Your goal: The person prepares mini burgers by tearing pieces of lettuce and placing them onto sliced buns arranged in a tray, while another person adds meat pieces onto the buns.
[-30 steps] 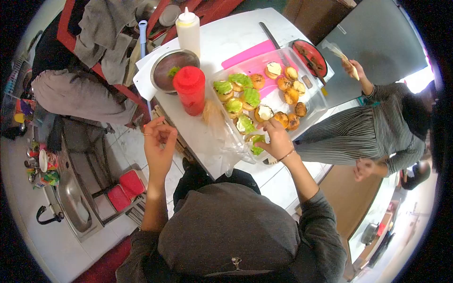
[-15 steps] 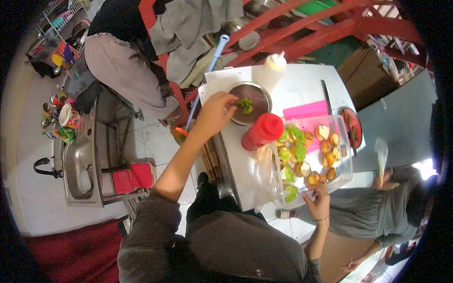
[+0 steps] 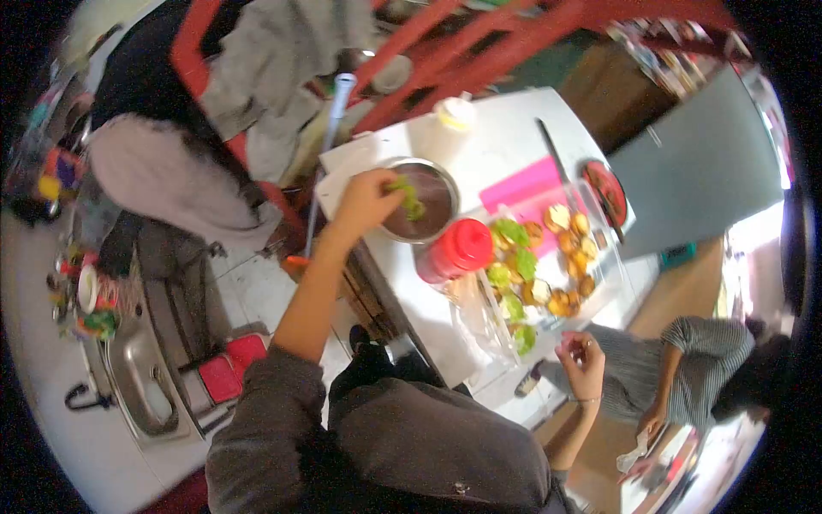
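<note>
lettuce [image 3: 409,200]: green | squeeze bottle [image 3: 460,250]: red | board [image 3: 519,185]: pink | co-worker's top [image 3: 712,364]: grey-striped

Kitchen; whether home or business, unclear. Steel sink [image 3: 141,364] with black curved faucet [image 3: 84,397] set in pale counter [image 3: 47,355], blurred containers [image 3: 90,295] just beside. White table [image 3: 531,120] bears metal bowl [image 3: 435,210] with leafy greens [image 3: 412,202], clear container [image 3: 610,287] of small buns [image 3: 562,303], red squeeze bottle [image 3: 458,250], white squeeze bottle [image 3: 452,128]. Tiled floor [image 3: 242,295] below.

l hand [image 3: 372,199] hides pt of bowl [image 3: 440,206]; lettuce [image 3: 412,204] blurred, edges hard 2 tell.
</note>
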Demonstrator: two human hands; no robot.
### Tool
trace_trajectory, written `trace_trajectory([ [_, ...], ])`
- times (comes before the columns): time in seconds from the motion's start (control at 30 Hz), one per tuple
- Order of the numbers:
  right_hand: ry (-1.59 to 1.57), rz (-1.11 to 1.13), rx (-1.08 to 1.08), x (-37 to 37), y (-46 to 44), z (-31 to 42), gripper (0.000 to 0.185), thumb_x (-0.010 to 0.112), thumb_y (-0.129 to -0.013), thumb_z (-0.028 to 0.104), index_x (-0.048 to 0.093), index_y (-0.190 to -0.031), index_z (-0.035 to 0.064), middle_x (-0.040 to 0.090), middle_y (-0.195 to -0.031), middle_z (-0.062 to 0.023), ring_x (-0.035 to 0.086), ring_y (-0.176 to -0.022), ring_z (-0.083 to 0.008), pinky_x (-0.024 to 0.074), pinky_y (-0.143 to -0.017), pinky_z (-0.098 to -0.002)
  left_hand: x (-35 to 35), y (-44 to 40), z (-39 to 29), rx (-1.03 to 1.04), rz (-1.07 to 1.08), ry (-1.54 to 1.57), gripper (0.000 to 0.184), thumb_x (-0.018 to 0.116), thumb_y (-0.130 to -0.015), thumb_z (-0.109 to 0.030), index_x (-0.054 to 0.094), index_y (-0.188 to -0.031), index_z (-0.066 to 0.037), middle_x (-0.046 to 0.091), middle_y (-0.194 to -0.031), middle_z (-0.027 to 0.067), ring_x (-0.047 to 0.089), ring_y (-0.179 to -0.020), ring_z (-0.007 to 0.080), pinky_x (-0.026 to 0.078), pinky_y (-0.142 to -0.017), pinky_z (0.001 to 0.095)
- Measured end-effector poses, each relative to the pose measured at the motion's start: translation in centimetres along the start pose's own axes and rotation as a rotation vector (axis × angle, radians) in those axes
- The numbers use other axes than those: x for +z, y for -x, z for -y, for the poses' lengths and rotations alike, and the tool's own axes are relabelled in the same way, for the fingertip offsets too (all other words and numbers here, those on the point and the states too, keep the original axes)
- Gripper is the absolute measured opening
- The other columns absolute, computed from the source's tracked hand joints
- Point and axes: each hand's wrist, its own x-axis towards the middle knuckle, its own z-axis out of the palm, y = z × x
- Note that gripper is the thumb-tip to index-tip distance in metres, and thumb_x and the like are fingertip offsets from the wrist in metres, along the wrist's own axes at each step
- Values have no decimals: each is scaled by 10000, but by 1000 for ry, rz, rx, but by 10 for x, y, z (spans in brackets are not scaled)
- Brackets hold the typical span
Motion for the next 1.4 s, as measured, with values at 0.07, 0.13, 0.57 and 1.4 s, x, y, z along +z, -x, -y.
trace_trajectory([
  [0.07,-190,7,43,-2,11,16,220,642,-711,17,589,-923,8,552,-769,-29,479,-637,-81,384,-549,-200,-23,31,-48,-104,114,91,176,625,-762,-137,587,-865,1,586,-726,24,514,-647,77,412,-565,225],
  [0.13,-290,92,5,3,17,26,214,629,-734,29,586,-942,-1,555,-798,-41,497,-674,-91,404,-581,-209,-32,71,-67,-284,221,152,144,649,-740,-107,593,-848,-30,571,-731,-8,497,-639,43,398,-558,199],
  [0.57,-719,232,25,116,20,30,198,627,-773,80,590,-939,-21,591,-848,-55,570,-736,-103,483,-630,-220,85,155,-107,-233,538,265,158,641,-710,-88,578,-831,-8,595,-709,39,528,-607,51,399,-510,203],
  [1.4,-1155,519,377,97,9,-8,271,432,-903,197,528,-991,-41,584,-889,-80,562,-775,-121,459,-706,-247,110,180,-115,-376,414,368,63,543,-772,-82,531,-809,-32,555,-760,7,505,-680,74,404,-618,216],
])
